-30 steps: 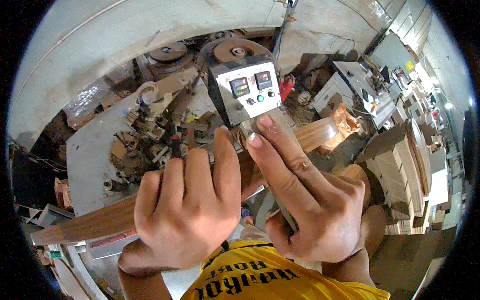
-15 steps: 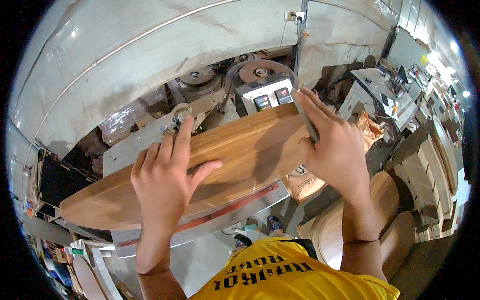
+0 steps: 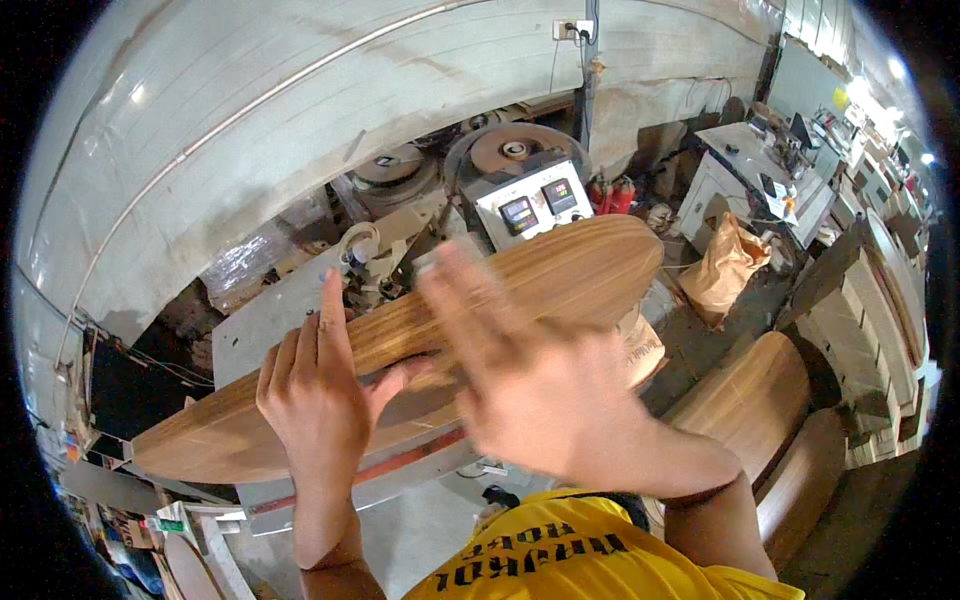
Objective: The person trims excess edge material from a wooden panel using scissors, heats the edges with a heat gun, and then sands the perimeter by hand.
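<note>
A long wooden board (image 3: 590, 265) with tapered, rounded ends slants across the middle, over a worktable. My left hand (image 3: 318, 400) lies on its left half, fingers stretched and thumb spread to the side. Over the board's middle is my right hand (image 3: 550, 400), close to the left one and smeared by motion. A thin grey pad (image 3: 428, 262) shows faintly at its fingertips, by the board's far edge; most of it is hidden. The right end of the board is uncovered.
Behind the board stand a control box (image 3: 538, 207) with two small displays and a round machine wheel (image 3: 500, 150). A tape roll (image 3: 358, 243) lies on the worktable (image 3: 265, 325). Brown paper sacks (image 3: 725, 270) and stacked wooden boards (image 3: 750, 390) are on the right.
My right hand has swept left along the board, from its right end to its middle, beside my left hand. The left hand stays on the board. The view has shifted slightly.
</note>
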A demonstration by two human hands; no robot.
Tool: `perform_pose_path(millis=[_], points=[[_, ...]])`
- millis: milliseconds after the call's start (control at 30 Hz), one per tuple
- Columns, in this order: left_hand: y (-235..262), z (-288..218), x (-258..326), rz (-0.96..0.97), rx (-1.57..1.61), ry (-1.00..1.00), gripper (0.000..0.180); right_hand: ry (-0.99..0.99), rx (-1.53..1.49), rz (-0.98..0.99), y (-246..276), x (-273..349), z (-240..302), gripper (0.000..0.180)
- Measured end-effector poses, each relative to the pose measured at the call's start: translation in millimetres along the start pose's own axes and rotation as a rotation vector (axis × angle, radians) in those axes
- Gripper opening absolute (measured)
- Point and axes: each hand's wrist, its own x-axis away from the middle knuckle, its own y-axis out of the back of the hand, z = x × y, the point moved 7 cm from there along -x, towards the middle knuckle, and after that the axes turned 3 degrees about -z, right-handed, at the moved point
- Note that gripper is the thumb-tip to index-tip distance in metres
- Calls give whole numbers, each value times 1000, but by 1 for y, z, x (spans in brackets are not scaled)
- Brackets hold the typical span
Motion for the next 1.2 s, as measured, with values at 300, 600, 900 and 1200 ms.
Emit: perform_pose_path(millis=[300, 600, 900, 1200], points=[[0, -9, 2, -40, -7, -15, 96, -82, -18, 45, 7, 5, -21, 72], [12, -9, 14, 6, -15, 21, 87, -170, 4, 111, 25, 12, -28, 72], [30, -27, 22, 9, 76, -22, 81, -203, 40, 88, 52, 17, -40, 70], [33, -29, 22, 33, 87, -93, 72, -164, 32, 133, 42, 18, -25, 75]])
